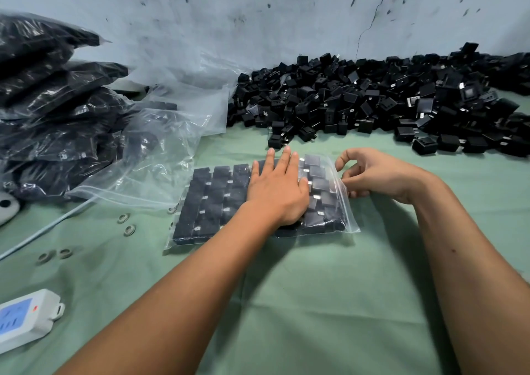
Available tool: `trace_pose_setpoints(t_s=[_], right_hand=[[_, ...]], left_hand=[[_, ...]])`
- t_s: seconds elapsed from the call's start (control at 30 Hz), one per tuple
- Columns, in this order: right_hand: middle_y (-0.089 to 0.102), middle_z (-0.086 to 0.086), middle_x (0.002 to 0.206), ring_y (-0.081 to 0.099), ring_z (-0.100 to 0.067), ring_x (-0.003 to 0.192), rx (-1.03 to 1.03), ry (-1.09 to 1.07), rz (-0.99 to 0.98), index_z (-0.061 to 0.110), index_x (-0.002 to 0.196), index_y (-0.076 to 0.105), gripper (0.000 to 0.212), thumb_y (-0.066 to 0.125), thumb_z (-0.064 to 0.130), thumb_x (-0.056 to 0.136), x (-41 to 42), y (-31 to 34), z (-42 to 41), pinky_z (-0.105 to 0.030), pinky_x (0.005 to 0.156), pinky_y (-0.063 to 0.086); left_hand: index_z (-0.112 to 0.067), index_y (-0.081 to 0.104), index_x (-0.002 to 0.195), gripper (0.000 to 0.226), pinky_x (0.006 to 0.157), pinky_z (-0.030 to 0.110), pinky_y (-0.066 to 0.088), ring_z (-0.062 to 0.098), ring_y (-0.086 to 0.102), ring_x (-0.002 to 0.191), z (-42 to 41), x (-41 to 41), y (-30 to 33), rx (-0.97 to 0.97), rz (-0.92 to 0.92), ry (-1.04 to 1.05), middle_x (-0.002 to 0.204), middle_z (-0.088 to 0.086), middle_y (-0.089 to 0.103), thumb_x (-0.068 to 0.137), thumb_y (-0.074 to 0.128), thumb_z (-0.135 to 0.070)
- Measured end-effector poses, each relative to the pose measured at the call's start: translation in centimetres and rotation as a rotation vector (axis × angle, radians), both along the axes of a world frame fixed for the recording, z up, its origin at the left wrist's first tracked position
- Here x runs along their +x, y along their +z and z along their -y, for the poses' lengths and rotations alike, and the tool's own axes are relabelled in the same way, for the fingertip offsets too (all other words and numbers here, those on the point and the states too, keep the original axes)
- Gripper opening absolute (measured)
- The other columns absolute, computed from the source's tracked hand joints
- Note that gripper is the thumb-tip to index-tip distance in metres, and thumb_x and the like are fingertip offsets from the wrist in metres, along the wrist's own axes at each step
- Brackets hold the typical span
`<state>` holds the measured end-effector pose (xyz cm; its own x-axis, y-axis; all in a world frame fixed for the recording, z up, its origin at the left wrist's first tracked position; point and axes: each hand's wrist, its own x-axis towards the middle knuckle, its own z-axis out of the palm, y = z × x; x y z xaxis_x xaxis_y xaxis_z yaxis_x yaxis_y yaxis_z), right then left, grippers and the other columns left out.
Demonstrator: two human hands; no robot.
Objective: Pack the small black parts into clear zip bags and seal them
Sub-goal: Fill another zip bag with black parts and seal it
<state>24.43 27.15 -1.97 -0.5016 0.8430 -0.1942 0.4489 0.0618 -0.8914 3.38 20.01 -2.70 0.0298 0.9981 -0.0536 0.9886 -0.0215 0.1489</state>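
The filled bag is lying flat on the green cloth. The left hand is pressing spread on its parts; the right hand is pinching its open right edge. Advice: keep parts flattened, press along the seal evenly. The loose pile behind the bag is leaving room nearer the person

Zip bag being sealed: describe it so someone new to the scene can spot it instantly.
On the green cloth table, look at the middle, in front of the loose heap of black parts. The zip bag lies flat there, filled with black parts in neat rows. Unlike the stacked full bags and the empty bags at left, the left hand presses on it and the right hand pinches its right edge.
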Motion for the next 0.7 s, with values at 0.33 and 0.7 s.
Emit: trace_pose_setpoints(t_s=[0.33,0.7], right_hand=[[0.072,-0.026,0.088,0.065,-0.024,0.072,-0.042,0.055,-0.031,0.002,0.113,0.055,0.048,0.086,0.004,0.077,-0.8,0.5,0.8,-0.028,0.058,0.049],[0.074,-0.024,0.084,0.064,-0.023,0.059,-0.14,0.207,0.205,0.004,0.119,0.056,0.049,0.082,-0.006,0.079,-0.4,1.5,0.7,-0.025,0.049,0.05]], left_hand=[[-0.02,-0.006,0.164,0.066,0.126,0.054,-0.011,0.025,-0.018,0.157,0.2,0.5,-0.4,-0.005,0.02,0.026,0.171,-0.003,-0.014,0.107,0.014,-0.046],[-0.02,-0.006,0.164,0.066,0.126,0.052,-0.013,0.025,-0.017,0.157,0.6,0.8,-0.5,0.017,0.016,0.048,0.172,-0.002,-0.014,0.107,0.015,-0.045]])
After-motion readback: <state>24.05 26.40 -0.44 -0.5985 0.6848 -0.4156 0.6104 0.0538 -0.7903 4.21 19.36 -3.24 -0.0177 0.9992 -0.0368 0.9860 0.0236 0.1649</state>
